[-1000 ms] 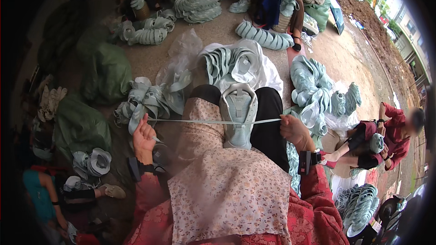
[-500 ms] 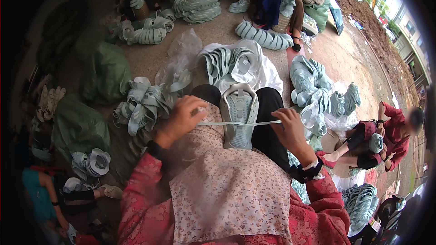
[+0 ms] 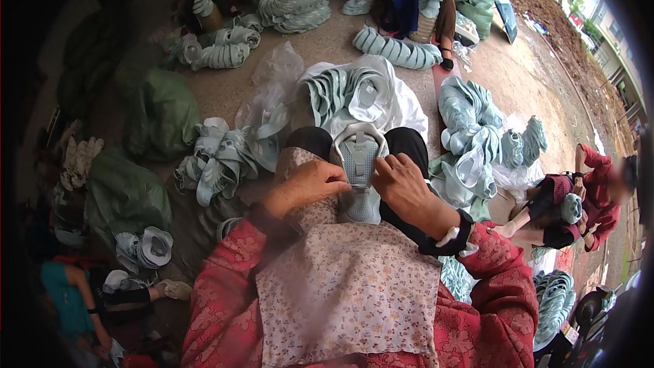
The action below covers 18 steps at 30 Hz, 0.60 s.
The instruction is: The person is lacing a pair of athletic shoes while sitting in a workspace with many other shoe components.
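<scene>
A pale grey-green shoe upper [image 3: 360, 208] stands upright between my knees, its toe toward me. A light shoelace [image 3: 360, 189] crosses the lower part of its throat. At the left edge of the throat my left hand [image 3: 310, 184] is closed, thumb and fingertips pinched together on the lace. My right hand [image 3: 405, 187] is closed at the right edge, fingers curled in at the lace. The fingers mostly hide the lace ends.
A white bag with stacked uppers [image 3: 334, 99] lies beyond my knees. Piles of uppers [image 3: 221, 153] lie left and right [image 3: 470, 116]. Green sacks [image 3: 129, 187] stand at left. A co-worker in red [image 3: 599, 197] sits at right; others sit at the far side and lower left.
Both hands have moved inward from either side to the shoe upper's throat. The lace, stretched wide between them before, now shows only as a short piece across the shoe.
</scene>
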Tool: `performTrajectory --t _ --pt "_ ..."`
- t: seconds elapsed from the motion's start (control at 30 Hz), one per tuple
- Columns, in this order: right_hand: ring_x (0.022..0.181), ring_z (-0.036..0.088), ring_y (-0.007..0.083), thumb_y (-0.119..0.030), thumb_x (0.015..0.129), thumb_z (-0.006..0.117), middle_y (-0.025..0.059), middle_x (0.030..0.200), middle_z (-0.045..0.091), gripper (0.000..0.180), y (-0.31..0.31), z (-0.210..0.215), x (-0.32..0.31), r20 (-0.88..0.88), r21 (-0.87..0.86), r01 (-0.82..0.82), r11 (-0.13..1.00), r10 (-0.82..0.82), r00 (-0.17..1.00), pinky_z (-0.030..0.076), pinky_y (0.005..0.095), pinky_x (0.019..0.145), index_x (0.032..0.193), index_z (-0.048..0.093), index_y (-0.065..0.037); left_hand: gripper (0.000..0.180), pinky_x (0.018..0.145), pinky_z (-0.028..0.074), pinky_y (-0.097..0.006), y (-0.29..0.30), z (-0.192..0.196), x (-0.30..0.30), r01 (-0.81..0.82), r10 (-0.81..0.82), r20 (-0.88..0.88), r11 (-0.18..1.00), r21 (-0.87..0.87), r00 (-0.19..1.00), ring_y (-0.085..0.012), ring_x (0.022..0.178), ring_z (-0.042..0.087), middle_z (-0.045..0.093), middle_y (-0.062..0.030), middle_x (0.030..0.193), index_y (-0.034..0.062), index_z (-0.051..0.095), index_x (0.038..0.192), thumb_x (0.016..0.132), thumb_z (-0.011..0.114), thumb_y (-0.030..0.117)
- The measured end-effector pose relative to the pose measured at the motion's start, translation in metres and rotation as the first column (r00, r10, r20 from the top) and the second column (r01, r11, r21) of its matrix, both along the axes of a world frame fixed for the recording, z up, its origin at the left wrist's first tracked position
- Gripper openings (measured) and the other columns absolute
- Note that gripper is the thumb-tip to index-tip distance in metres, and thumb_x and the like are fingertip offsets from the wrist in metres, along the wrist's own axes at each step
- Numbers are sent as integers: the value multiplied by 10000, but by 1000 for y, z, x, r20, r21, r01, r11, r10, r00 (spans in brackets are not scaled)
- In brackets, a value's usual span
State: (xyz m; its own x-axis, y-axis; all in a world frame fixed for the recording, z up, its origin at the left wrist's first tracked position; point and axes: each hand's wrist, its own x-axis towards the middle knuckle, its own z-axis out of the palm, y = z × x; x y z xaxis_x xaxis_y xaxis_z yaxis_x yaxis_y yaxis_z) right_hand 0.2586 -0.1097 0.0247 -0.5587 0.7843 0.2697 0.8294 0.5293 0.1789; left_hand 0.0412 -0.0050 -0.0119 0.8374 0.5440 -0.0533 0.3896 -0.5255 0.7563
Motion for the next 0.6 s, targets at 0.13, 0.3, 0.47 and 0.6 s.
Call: performTrajectory --t 0.13,0.3,0.47,0.6 --pt "707 562 170 -145 767 609 12 785 547 271 5 -17 24 -93 156 127 980 -113 989 425 321 670 1025 656 -77 213 675 481 -328 -2 -2 -4 -6 3 25 991 135 1000 -215 723 642 668 -101 783 25 673 882 871 665 237" --pt "867 657 200 -51 851 603 57 898 683 273 -4 -22 31 -714 -423 192 886 -456 531 494 296 732 1119 655 -66 230 668 486 -359 -2 -6 -8 -59 58 22 998 11 998 -249 698 642 657 -118 751 40 653 853 855 664 269" --pt "1052 619 158 -84 940 575 95 1137 668 276 0 13 22 -669 -391 -537 747 -632 -392 450 301 962 1208 614 -30 212 617 458 -287 0 -1 -5 -20 20 7 997 -76 1000 -116 660 569 622 -39 715 10 635 856 857 690 215" --pt "1085 613 223 -67 912 603 131 1159 655 339 1 55 6 -715 -187 -686 703 -577 -396 435 335 981 1243 574 0 234 609 449 -272 4 -6 -3 -28 22 -49 993 -114 999 -81 665 540 614 -18 712 3 620 825 836 719 215"
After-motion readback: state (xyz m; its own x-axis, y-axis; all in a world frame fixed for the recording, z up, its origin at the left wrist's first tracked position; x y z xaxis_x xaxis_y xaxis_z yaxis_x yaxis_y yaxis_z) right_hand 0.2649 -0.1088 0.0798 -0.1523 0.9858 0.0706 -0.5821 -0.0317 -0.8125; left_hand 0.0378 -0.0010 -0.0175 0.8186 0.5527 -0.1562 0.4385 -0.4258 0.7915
